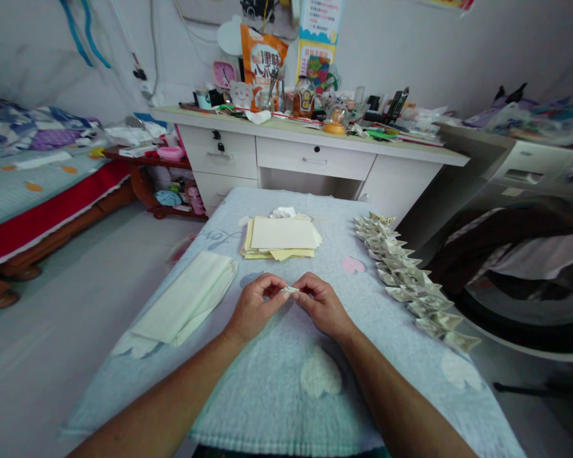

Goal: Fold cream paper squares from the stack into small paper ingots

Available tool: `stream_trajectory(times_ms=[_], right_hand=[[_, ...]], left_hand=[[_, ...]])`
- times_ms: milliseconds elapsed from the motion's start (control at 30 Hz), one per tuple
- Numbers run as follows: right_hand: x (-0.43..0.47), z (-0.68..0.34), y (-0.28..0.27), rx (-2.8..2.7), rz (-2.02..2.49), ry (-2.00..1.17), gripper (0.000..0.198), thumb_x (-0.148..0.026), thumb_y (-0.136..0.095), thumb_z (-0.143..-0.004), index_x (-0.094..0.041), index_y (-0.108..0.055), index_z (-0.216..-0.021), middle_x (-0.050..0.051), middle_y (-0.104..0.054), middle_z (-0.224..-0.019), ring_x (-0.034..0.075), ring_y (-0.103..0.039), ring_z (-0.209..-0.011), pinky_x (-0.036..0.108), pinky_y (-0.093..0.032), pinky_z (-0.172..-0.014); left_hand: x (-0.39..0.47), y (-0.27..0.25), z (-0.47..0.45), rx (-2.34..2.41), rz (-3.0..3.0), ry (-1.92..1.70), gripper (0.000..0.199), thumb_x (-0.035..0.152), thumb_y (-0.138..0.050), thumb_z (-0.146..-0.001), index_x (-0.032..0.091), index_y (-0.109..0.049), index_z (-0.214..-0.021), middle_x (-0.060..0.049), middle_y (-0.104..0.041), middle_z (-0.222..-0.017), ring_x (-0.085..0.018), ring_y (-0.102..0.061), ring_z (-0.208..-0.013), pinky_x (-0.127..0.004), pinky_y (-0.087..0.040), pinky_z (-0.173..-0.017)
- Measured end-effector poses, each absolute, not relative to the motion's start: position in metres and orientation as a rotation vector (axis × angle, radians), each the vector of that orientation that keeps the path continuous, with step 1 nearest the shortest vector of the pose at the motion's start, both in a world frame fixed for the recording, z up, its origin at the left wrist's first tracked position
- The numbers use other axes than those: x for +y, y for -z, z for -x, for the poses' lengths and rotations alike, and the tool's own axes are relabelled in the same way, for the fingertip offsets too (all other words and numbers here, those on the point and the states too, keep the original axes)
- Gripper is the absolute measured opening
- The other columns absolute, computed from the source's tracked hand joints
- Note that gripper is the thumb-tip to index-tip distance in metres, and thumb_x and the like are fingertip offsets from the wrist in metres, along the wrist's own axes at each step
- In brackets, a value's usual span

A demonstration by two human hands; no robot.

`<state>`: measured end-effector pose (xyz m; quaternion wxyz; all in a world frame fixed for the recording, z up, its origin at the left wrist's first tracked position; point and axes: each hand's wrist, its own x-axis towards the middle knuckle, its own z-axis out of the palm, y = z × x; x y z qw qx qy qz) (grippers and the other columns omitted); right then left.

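Evidently both hands are working on one small folded paper piece [290,289], which they are holding just above the middle of the cloth-covered desk [267,394]. The left hand [259,302] is pinching one end between thumb and fingers, and the right hand [323,304] is pinching the other; each grip is closing right down on the paper, leaving hardly any gap. Handling this well is probably depending on light, even pressure, with the thumbs matching each other so that neither end is twisting or tearing. The finer creases are staying too small to make out.

A paper stack [283,233] is lying beyond the hands, a folded pale sheet [186,296] is resting to the left, and rows of folded paper shapes [400,267] are running along the right edge.

As for containers, a glass jar [304,102] on the white desk [290,131] is holding something amber-brown, while an orange bag [262,57] is standing behind, its contents not showing. The upper-left drawer [229,156] is hiding whatever it holds.
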<state>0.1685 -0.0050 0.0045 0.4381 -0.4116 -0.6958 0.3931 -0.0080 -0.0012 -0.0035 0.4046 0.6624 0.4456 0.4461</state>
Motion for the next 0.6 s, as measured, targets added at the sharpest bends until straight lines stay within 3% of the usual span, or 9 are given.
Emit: stream_trajectory(times_ms=[233, 500, 600], right_hand=[[-0.0024, -0.169, 0.0008, -1.673, 0.999, -1.051, 0.025, -0.04, -0.062, -0.085, -0.017, -0.064, -0.076, 0.0, -0.052, -0.074, 0.012, -0.049, -0.069, 0.025, -0.038, -0.068], [-0.0044, -0.1671, 0.0017, -1.576, 1.017, -1.259, 0.027, -0.044, -0.064, -0.081, -0.017, -0.06, -0.081, -0.003, -0.048, -0.066, 0.011, -0.041, -0.061, 0.023, -0.033, -0.058], [-0.0038, -0.1681, 0.002, -1.532, 1.018, -1.275, 0.029, -0.044, -0.065, -0.081, -0.016, -0.058, -0.077, -0.003, -0.047, -0.065, 0.01, -0.04, -0.061, 0.023, -0.032, -0.059]], left_hand=[[0.0003, 0.0052, 0.01, 1.089, -1.669, -1.075, 0.018, 0.033, -0.062, -0.08, 0.015, -0.062, -0.079, 0.002, -0.054, -0.068, -0.011, -0.05, -0.066, -0.022, -0.041, -0.063], [0.0016, 0.0077, 0.0097, 1.055, -1.593, -1.048, 0.021, 0.035, -0.063, -0.08, 0.014, -0.062, -0.08, 0.0, -0.057, -0.07, -0.011, -0.05, -0.066, -0.022, -0.04, -0.062], [0.0021, 0.0097, 0.0086, 1.052, -1.554, -1.061, 0.023, 0.035, -0.065, -0.078, 0.014, -0.062, -0.089, 0.0, -0.058, -0.072, -0.012, -0.052, -0.068, -0.022, -0.041, -0.064]])
